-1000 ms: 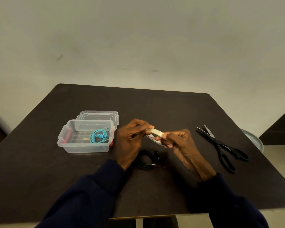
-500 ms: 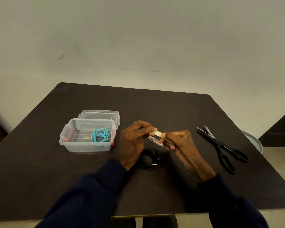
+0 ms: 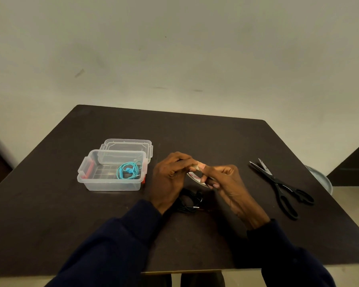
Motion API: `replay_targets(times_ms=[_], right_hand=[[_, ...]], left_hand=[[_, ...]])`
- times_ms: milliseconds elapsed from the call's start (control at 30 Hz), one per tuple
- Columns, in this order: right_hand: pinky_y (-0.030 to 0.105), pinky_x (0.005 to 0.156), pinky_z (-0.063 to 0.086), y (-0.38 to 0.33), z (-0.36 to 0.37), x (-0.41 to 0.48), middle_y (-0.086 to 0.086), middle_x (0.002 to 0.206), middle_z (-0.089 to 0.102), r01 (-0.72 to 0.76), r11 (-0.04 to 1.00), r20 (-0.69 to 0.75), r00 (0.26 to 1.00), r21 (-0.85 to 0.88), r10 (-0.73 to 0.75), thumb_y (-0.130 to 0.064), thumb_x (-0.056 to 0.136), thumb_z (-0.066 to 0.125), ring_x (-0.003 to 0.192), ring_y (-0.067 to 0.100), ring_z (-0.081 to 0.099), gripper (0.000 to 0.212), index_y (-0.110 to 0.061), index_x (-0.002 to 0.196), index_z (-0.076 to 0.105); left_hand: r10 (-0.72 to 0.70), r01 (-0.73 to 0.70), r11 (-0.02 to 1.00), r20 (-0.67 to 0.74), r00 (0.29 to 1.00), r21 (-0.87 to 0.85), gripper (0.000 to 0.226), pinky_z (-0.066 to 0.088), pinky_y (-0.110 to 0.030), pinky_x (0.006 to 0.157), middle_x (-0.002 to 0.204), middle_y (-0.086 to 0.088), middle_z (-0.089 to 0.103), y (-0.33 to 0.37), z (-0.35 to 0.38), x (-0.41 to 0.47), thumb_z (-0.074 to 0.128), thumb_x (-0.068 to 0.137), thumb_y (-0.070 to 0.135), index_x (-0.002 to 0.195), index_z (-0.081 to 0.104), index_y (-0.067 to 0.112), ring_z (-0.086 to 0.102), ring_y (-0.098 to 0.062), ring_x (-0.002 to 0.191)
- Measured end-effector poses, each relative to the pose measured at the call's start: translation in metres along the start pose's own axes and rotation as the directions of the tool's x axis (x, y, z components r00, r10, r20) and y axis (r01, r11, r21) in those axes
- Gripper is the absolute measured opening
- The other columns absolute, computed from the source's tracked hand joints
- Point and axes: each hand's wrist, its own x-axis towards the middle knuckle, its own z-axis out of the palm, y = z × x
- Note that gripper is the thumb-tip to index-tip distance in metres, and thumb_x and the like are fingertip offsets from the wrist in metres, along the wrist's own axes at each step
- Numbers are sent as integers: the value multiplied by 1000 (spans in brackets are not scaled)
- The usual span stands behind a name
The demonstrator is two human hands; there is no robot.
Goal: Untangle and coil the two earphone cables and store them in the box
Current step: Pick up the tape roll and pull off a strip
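The teal earphone cable (image 3: pixel 129 170) lies coiled in the clear plastic box (image 3: pixel 104 185) at the left of the table. The black earphone cable (image 3: pixel 190 200) sits coiled on the table, just below and between my hands. My left hand (image 3: pixel 170 177) pinches the end of a pale tape strip (image 3: pixel 199 167). My right hand (image 3: pixel 226 183) grips the tape roll (image 3: pixel 195 177), and its forefinger touches the strip. Both hands hover above the black coil and do not touch it.
The box's clear lid (image 3: pixel 126 143) lies behind the box. Black scissors (image 3: pixel 282 187) lie open at the right. A grey round dish (image 3: pixel 321 180) shows past the table's right edge. The wall stands behind the dark table (image 3: pixel 195 137).
My hands have come closer together, and the stretch of tape showing between them is shorter. The box, both cables and the scissors have not moved.
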Motion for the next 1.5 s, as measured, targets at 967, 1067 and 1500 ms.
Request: replay_targets(times_ms=[967, 1067, 1500], right_hand=[[26, 70, 54, -17, -23, -6, 28, 94, 61, -89, 952, 230, 973, 292, 21, -3, 90, 57, 64, 13, 57, 37, 19, 119, 61], [26, 77, 50, -17, -22, -6, 21, 91, 60, -87, 960, 285, 958, 264, 8, -6, 94, 53, 68, 11, 53, 35, 11, 123, 64], [33, 60, 37, -15, -12, -12, 48, 84, 56, 22, 989, 27, 999, 143, -26, -14, 77, 69, 50, 12, 40, 20, 5, 78, 78]], left_hand=[[-579, 534, 564, 158, 800, -630, 19, 63, -48, 72, 109, -15, 73, 6, 0, 3, 67, 90, 1, 108, 73, 1, 72, -32, 103], [-621, 570, 512, 182, 762, -642, 20, 63, -45, 69, 109, -14, 75, 8, 0, 3, 67, 90, 3, 109, 73, 2, 73, -30, 103], [-290, 314, 876, 122, 949, -365, 22, 54, -21, 87, 106, -4, 74, 10, 1, 5, 70, 89, 9, 111, 75, 10, 70, -16, 101]])
